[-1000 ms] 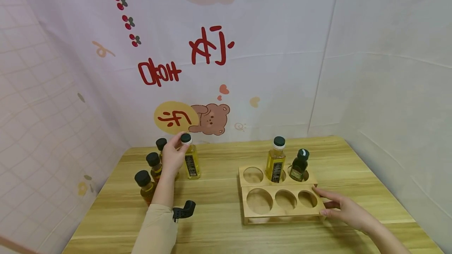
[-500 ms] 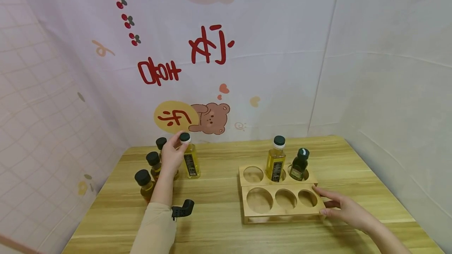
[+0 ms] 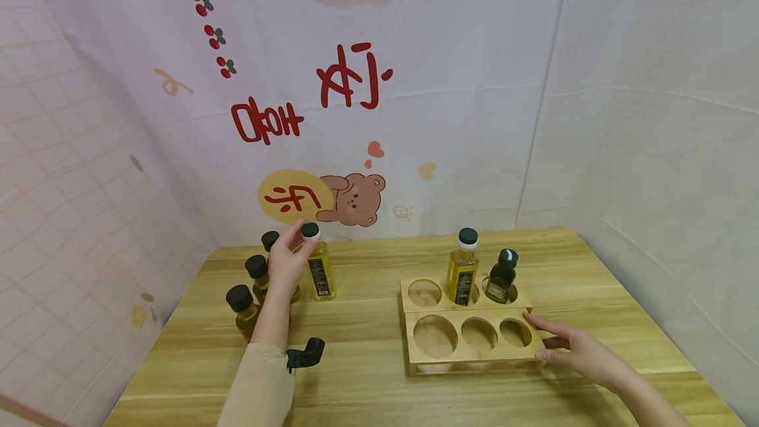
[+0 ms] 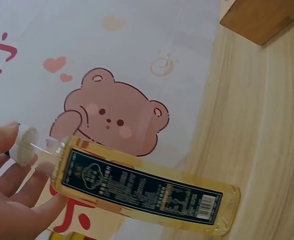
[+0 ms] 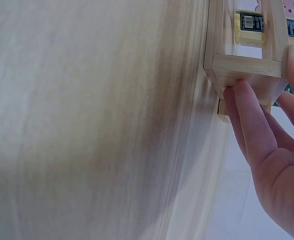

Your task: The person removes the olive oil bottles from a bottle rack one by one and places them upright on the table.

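My left hand (image 3: 289, 259) pinches the green-and-white cap of a clear bottle of yellow oil (image 3: 321, 275), its thumb and fingers around the neck end. The dark label of this oil bottle (image 4: 144, 185) shows in the left wrist view. On the right is a two-tier wooden bottle rack (image 3: 415, 313) with round holes. A second yellow oil bottle (image 3: 462, 277) stands in the middle back hole, and a small dark green bottle (image 3: 501, 281) leans in the back right hole. My right hand (image 3: 584, 352) holds the rack's right end, thumb and fingers at its edges.
Several dark-capped bottles (image 3: 243, 312) stand in a row at the left of the wooden table (image 3: 356, 387), partly behind my left forearm. A printed cloth (image 3: 462, 117) hangs along the table's back edge. The rack's front row and back left hole hold no bottles.
The oil bottle at my left hand has shifted very slightly left with that hand. My right hand and the rack stay in place.
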Motion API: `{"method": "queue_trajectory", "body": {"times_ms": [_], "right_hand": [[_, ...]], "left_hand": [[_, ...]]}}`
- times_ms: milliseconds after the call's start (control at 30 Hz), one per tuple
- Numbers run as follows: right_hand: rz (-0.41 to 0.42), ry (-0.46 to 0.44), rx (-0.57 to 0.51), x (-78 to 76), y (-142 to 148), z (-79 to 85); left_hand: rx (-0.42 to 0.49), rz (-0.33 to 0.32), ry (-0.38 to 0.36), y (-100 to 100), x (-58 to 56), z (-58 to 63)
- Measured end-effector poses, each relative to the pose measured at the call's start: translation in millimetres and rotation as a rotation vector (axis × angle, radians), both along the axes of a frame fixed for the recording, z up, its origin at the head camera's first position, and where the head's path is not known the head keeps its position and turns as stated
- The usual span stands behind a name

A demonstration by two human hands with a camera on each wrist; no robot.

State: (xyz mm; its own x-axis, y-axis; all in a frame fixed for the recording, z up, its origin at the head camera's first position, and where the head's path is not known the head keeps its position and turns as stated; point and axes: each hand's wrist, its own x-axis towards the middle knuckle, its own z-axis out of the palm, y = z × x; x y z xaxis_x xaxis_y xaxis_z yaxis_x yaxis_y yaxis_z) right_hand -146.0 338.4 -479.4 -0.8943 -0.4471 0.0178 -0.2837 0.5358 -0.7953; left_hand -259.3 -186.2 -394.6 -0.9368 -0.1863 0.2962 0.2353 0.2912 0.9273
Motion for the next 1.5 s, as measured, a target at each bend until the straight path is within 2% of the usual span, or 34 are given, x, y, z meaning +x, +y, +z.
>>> {"method": "queue_trajectory", "body": {"times_ms": [133, 433, 633, 800, 933, 1133, 1367, 1500], "right_hand": [[0.003, -0.003, -0.002, -0.6, -0.6, 0.5], [0.009, -0.006, -0.006, -1.7, -0.7, 0.2], [0.013, -0.01, -0.02, -1.7, -0.5, 0.3], [0.018, -0.018, -0.029, -1.3, -0.6, 0.7], [0.02, -0.021, -0.032, -1.4, -0.2, 0.0], [0.016, -0.019, -0.021, -1.5, 0.0, -0.7], [0.014, -0.023, -0.034, -0.5, 0.2, -0.5], [0.012, -0.013, -0.025, 0.0, 0.4, -0.6]], "left_hand": [[-0.012, 0.011, 0.085, 1.8, 4.5, 5.1], [-0.078, 0.082, 0.268, 7.1, 14.8, 23.2], [-0.071, 0.101, 0.343, 13.8, 22.0, 36.3], [-0.056, 0.065, 0.343, 22.8, 30.9, 43.7], [-0.059, 0.012, 0.351, 32.0, 34.1, 43.7], [-0.051, -0.081, 0.381, 48.9, 32.1, 36.1], [-0.051, -0.173, 0.326, 73.3, 27.2, 26.1], [-0.082, -0.207, 0.311, 86.0, 26.8, 21.5]]}}
